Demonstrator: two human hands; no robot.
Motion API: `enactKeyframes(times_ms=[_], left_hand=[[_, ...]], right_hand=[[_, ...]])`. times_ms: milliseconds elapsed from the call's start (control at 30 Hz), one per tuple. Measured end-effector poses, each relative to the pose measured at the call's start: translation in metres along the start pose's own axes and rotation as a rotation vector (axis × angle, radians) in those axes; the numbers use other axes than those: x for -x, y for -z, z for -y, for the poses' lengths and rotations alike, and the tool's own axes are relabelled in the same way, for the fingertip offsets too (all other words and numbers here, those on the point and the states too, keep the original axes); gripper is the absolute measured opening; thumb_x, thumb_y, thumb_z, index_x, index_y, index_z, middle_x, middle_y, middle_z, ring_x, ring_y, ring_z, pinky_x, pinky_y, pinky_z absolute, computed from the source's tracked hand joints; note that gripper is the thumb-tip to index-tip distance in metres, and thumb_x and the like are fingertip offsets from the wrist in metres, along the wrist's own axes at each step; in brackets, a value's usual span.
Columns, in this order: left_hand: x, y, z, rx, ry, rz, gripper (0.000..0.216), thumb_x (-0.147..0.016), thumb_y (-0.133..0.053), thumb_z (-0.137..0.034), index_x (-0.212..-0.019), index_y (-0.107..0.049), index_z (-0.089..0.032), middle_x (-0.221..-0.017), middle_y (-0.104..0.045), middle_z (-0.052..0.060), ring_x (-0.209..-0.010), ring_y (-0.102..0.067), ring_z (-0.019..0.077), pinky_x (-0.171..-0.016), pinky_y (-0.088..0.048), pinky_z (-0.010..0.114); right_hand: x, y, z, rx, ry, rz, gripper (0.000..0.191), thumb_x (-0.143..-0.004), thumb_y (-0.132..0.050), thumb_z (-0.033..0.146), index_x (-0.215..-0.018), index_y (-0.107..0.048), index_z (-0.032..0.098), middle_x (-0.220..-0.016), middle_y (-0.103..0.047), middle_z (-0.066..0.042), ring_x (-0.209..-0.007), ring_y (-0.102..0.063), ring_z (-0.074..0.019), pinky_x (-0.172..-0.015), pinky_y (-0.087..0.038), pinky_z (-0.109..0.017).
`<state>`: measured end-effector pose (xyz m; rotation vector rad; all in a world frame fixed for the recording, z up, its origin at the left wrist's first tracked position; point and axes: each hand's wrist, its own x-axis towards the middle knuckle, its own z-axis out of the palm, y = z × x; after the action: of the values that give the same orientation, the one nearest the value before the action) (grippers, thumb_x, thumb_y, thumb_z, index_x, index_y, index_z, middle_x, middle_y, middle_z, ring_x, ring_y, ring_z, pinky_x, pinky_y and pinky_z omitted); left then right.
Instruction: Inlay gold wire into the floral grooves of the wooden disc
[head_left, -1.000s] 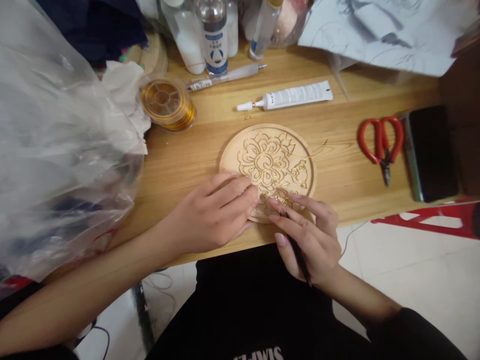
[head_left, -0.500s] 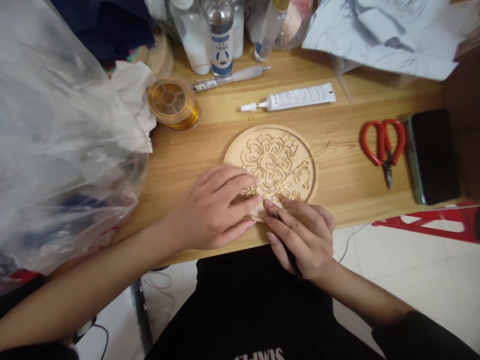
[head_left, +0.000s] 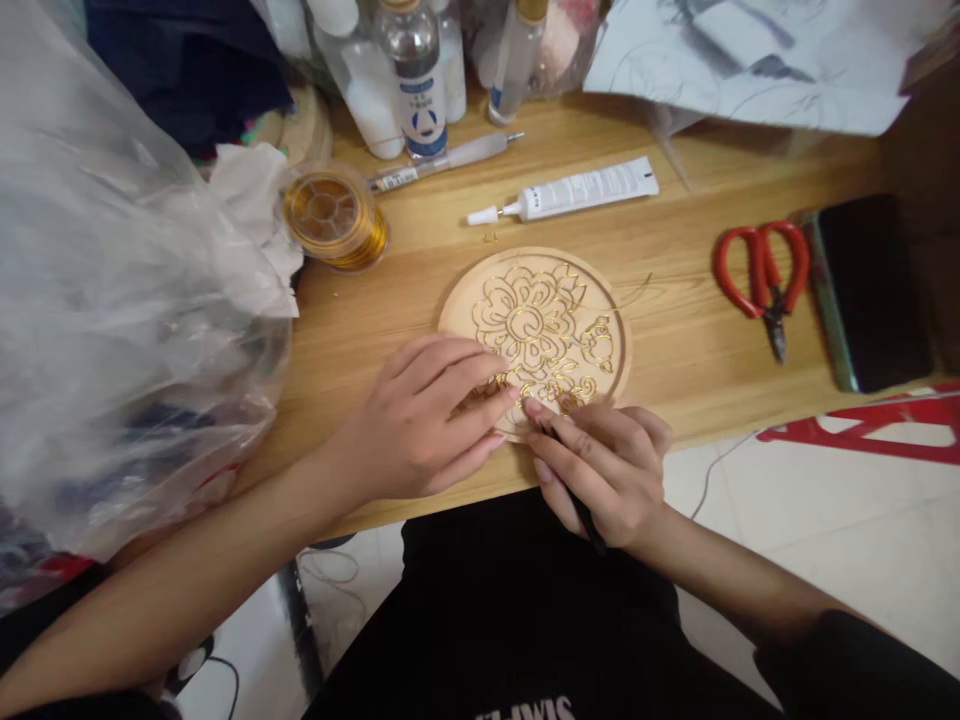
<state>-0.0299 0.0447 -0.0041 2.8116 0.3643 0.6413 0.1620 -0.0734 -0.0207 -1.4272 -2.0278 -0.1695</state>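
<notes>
A round wooden plate (head_left: 454,300) lies near the table's front edge, with a flower and leaf pattern (head_left: 528,324) of gold wire on its face. My left hand (head_left: 435,415) rests over its lower left side, fingers stretched out and fingertips at the wire near the bottom. Slim black tweezers (head_left: 587,518) are held in my right hand (head_left: 619,465), pointing up towards the plate's lower edge. Their tips are hidden by the fingers. The fingertips of both hands almost meet there. A loose wire end (head_left: 637,292) sticks out past the plate's right rim.
Behind the plate are a white glue tube (head_left: 589,190), a pen (head_left: 450,162), a spool of gold wire (head_left: 335,218) and several bottles (head_left: 421,95). Red-handled cutters (head_left: 763,275) and a phone (head_left: 870,290) lie right. A large plastic bag (head_left: 135,300) fills the left.
The camera view has shifted slightly, so the things on the table appear a little further left. Both hands keep nearly the same place at the plate, the tweezers still in my right hand.
</notes>
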Motion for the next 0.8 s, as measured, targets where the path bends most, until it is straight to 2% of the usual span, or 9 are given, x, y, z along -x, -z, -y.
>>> enactKeyframes(times_ms=[300, 600, 800], left_hand=[[0.0000, -0.0011, 0.0017, -0.007, -0.001, -0.001, 0.023, -0.086, -0.061, -0.024, -0.106, -0.065, -0.013, -0.114, -0.062, 0.014, -0.109, -0.055, 0.0288, -0.089, -0.051, 0.050], [0.0003, -0.0020, 0.0010, 0.003, 0.016, -0.072, 0.021, -0.082, -0.065, -0.020, -0.101, -0.065, -0.012, -0.109, -0.065, 0.012, -0.102, -0.059, 0.0281, -0.086, -0.052, 0.048], [0.0005, -0.0013, 0.0002, 0.014, 0.000, -0.059, 0.020, -0.081, -0.065, -0.018, -0.101, -0.066, -0.012, -0.109, -0.064, 0.013, -0.103, -0.059, 0.0280, -0.085, -0.052, 0.048]], right_hand=[[0.0008, 0.0030, -0.0045, -0.032, 0.026, 0.040, 0.014, -0.079, -0.066, 0.019, -0.093, -0.068, 0.018, -0.103, -0.075, -0.004, -0.086, -0.063, -0.0228, -0.076, -0.046, -0.038], [-0.0068, 0.0093, -0.0090, -0.014, 0.080, 0.081, 0.009, -0.082, -0.065, 0.022, -0.090, -0.066, 0.019, -0.102, -0.076, -0.003, -0.087, -0.064, -0.0207, -0.076, -0.044, -0.036], [-0.0061, 0.0089, -0.0082, -0.035, 0.062, 0.093, 0.012, -0.081, -0.067, 0.021, -0.093, -0.066, 0.019, -0.104, -0.075, -0.004, -0.089, -0.063, -0.0216, -0.076, -0.045, -0.038]])
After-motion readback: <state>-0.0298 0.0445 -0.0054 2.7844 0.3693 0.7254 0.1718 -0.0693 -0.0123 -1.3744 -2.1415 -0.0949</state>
